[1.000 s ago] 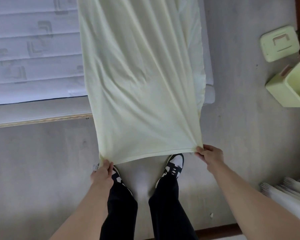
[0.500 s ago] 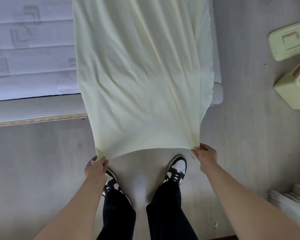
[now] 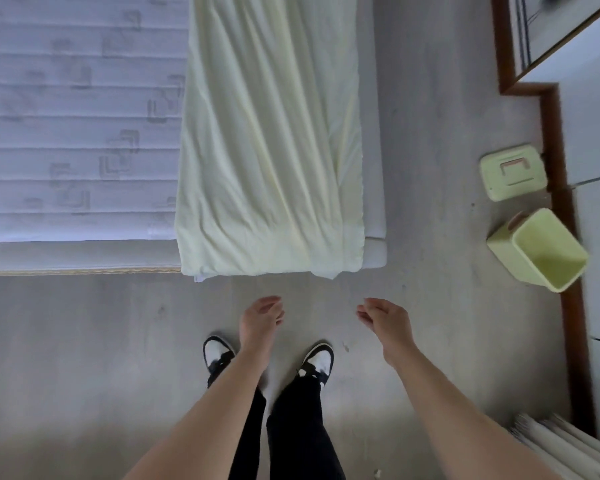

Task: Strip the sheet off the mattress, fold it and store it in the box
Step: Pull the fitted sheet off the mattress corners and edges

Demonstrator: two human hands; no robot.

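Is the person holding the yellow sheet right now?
No, both the left hand and the right hand hang empty above the floor, while the sheet lies on the mattress.

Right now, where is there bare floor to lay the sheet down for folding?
Bare floor lies left of the shoes, below the mattress edge, and between the sheet and the box. It is crowded at the right wall: box, lid, and rolls in the corner.

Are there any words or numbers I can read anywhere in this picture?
None: no words or numbers show.
Mattress: only stitched square shapes, no letters.
Box, lid and sheet: plain, no label.
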